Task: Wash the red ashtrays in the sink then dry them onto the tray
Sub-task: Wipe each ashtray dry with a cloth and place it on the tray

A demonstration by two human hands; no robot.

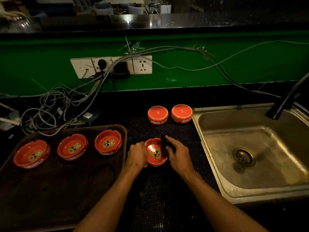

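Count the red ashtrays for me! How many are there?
6. Three sit upright in a row on the tray: left, middle, right. One is between the hands over the black mat. Two lie upside down beside the sink: and.

You face green wall panel [217, 64] behind black counter [117, 101]. White socket strip [111, 66] on it, plugs in, grey cables [55, 106] spilling down in tangle at your left. Thin wire [192, 68] trails right across panel. Black perforated mat [167, 190] covers counter in front of you. Black faucet [287, 99] leans in from your right. Dark shelf [150, 22] above
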